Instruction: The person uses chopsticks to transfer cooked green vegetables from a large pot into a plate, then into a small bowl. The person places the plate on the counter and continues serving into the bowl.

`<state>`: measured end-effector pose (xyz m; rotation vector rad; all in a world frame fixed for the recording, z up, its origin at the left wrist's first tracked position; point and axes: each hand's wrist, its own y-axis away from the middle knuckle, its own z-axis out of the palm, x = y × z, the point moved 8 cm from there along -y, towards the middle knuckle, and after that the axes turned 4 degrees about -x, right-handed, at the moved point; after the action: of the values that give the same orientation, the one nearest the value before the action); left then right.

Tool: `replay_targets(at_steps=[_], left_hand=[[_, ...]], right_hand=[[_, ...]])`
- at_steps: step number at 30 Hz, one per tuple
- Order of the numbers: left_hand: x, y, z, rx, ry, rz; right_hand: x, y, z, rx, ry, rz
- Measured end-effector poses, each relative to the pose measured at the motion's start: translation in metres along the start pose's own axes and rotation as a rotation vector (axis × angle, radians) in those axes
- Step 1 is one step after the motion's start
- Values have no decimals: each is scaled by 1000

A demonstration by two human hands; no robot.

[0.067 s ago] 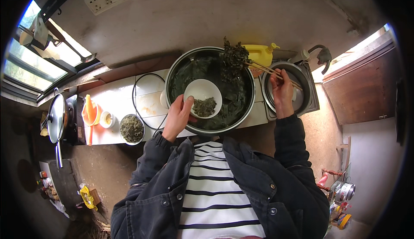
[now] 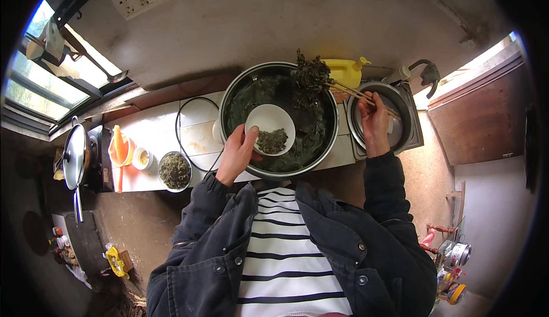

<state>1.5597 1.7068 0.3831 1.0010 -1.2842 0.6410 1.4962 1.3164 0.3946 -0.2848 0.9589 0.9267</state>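
My left hand grips the rim of a small white bowl, tilted, with some dark green crumbly stuff in its lower part. The bowl is over a big round metal pot, where dark leafy pieces lie in dark liquid. In my right hand is a pair of wooden chopsticks. Their far ends hold up a bunch of dark wet leaves at the pot's far right rim.
Left of the pot are a bowl of grey-green chopped stuff, a small white cup, an orange container and a lidded pan. A black cord loops over the counter. Rightward stand a yellow jug and a sink with a metal basin.
The white bowl has shifted very slightly to the right. The right hand, chopsticks and leaf bunch look nearly still.
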Motion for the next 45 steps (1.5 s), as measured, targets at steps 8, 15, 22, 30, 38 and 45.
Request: replay_targets(at_steps=[8, 15, 22, 30, 38, 45], left_hand=[[-17, -34, 5, 0, 65, -99], [-18, -66, 20, -5, 345, -33], [-22, -46, 30, -49, 389, -93], [-26, -30, 28, -74, 421, -118], [-23, -23, 18, -26, 420, -97], [-16, -19, 19, -22, 435, -37]], right_hand=[[5, 12, 1, 5, -53, 58], [-12, 84, 89, -360, 528, -194], [-14, 166, 179, -970, 1135, -806], [-1, 186, 193, -1158, 1308, -908], [-35, 177, 191, -1054, 1159, -791], [-25, 163, 175, -882, 983, -428]])
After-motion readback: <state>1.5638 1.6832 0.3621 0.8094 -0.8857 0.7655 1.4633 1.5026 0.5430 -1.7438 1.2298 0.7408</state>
